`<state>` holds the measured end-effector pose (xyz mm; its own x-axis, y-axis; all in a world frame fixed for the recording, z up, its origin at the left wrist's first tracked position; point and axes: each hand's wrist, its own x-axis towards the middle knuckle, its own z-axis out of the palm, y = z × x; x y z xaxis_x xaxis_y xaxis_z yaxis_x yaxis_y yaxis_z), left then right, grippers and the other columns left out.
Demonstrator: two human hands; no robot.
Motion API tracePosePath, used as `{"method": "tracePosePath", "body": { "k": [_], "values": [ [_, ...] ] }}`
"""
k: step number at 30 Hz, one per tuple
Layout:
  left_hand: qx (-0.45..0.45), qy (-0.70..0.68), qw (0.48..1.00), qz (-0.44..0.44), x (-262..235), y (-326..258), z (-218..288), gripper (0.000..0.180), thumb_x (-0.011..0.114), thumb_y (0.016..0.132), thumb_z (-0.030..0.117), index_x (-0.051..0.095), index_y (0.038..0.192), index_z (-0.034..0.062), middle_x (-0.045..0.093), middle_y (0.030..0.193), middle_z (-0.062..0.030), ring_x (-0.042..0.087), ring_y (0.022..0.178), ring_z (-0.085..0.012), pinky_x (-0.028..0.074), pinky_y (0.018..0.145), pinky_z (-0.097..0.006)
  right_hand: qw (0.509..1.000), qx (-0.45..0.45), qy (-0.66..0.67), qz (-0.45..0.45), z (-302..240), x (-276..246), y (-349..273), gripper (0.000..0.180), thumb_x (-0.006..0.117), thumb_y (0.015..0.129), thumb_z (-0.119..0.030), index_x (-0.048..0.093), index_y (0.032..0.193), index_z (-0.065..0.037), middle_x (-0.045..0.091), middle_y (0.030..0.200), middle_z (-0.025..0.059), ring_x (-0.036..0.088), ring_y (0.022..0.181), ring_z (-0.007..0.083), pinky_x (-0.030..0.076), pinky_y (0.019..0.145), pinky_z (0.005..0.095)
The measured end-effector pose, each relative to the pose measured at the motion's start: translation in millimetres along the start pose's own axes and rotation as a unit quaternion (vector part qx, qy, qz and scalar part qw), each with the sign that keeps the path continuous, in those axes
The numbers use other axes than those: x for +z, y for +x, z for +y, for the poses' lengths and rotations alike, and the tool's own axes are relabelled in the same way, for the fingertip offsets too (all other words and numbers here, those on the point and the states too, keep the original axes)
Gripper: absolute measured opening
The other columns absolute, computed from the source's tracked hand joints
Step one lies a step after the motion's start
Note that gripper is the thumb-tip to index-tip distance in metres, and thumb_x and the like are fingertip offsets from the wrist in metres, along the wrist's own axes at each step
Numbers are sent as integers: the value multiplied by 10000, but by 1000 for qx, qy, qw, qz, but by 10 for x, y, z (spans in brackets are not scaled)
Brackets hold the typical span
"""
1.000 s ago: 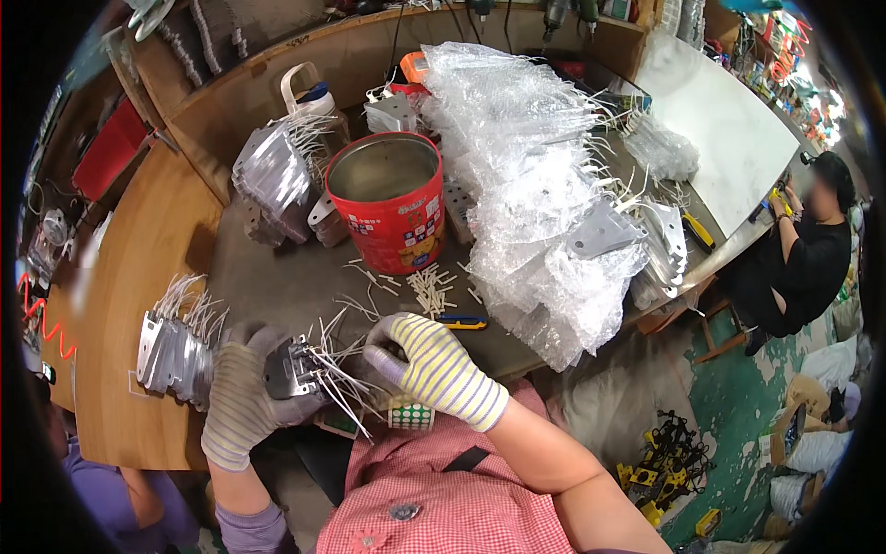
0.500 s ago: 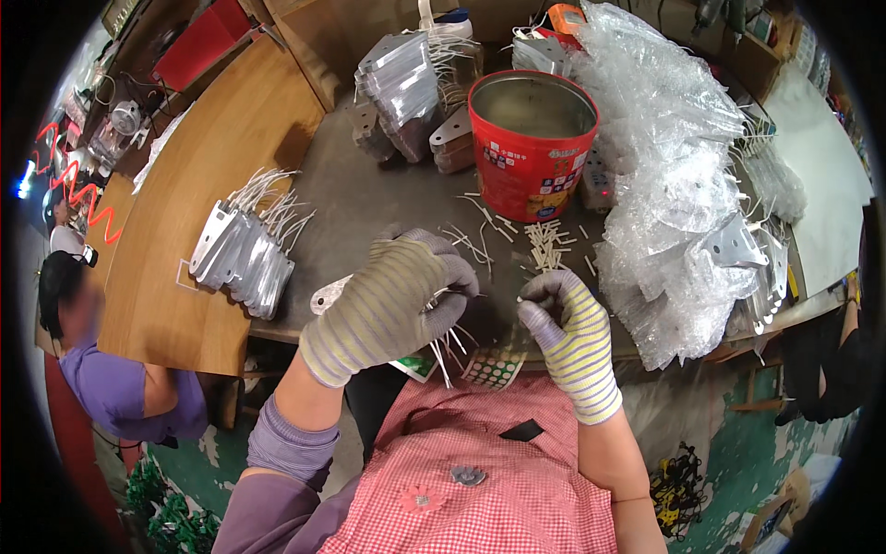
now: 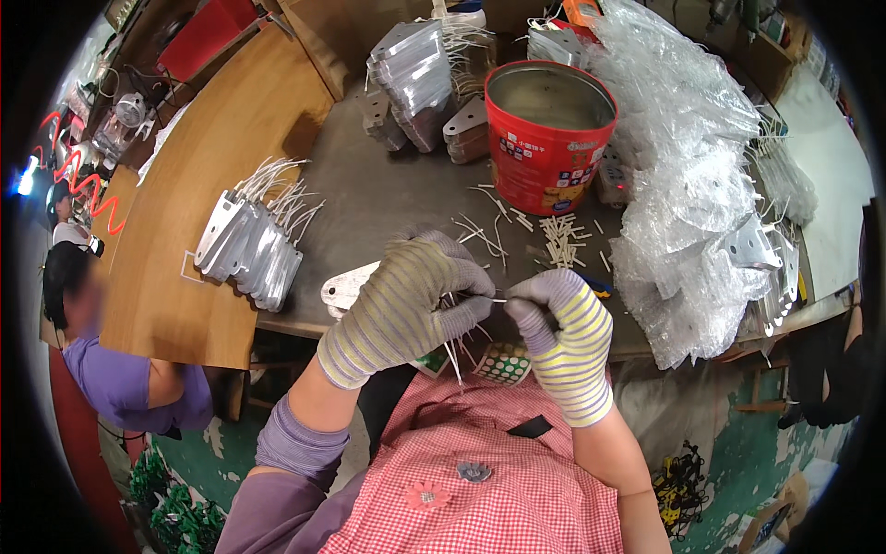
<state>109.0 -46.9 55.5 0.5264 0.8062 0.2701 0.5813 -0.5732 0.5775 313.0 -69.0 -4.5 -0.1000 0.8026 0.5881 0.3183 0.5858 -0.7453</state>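
My left hand (image 3: 406, 300), in a striped grey-yellow glove, is closed with thumb and fingers pinching a thin white wire; several more white wires (image 3: 454, 355) hang below its fingers. A flat silver plate with holes (image 3: 349, 288) juts out at the left of this hand, its rest hidden. My right hand (image 3: 565, 332), gloved alike, pinches a small white tube (image 3: 499, 300) at its fingertips, right beside the left fingertips. Whether the wire is inside the tube cannot be made out. Short white tubes (image 3: 561, 242) lie in a loose pile beyond the right hand.
A red bucket (image 3: 544, 166) stands behind the tube pile. Stacked silver plates with white wires (image 3: 245, 249) lie at left, and more stacks (image 3: 411, 78) stand at the back. Bubble wrap (image 3: 683, 185) heaps at right. A person in purple (image 3: 120, 388) sits at far left.
My right hand has moved in toward the left one, so the fingertips now nearly meet with the white piece between them. The whole view has shifted slightly.
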Motion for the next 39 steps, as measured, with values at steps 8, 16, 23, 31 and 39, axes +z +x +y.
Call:
{"method": "tracePosePath", "body": {
  "k": [8,16,23,31,39],
  "values": [
    [-6,-31,999,35,45,-25,-19,144,773,814,178,734,864,48,683,817,-84,613,816,-268,473,751,-382,909,209,354,67,36,1,-61,300,662,941,-42,578,1229,-43,623,954,14,572,822,85,495,788,230],
    [10,-40,998,40,53,3,-28,138,771,811,169,733,856,43,675,788,-88,610,793,-267,471,722,-387,886,231,400,32,27,24,-71,464,675,867,49,547,1304,-40,603,1043,35,568,954,113,473,898,259],
    [27,6,999,43,35,-35,-54,154,794,773,173,744,843,45,655,759,-72,608,774,-257,466,697,-380,986,105,125,38,-95,0,-37,353,681,845,65,638,1177,-47,640,934,51,610,853,158,502,810,294],
    [-58,137,988,53,-293,-281,66,599,878,653,287,686,1175,64,607,1189,-185,583,1090,-355,469,948,-447,999,-10,-16,-38,-175,41,86,328,721,793,-1,665,1113,-41,665,925,128,618,804,329,494,752,413],
    [-92,197,971,97,-296,-508,-105,788,940,514,382,681,1173,35,618,1134,-199,593,1068,-392,478,937,-470,992,-34,-56,-105,-250,266,265,326,698,790,-57,671,1114,-48,680,849,129,643,808,330,499,751,435]
  ]
}}
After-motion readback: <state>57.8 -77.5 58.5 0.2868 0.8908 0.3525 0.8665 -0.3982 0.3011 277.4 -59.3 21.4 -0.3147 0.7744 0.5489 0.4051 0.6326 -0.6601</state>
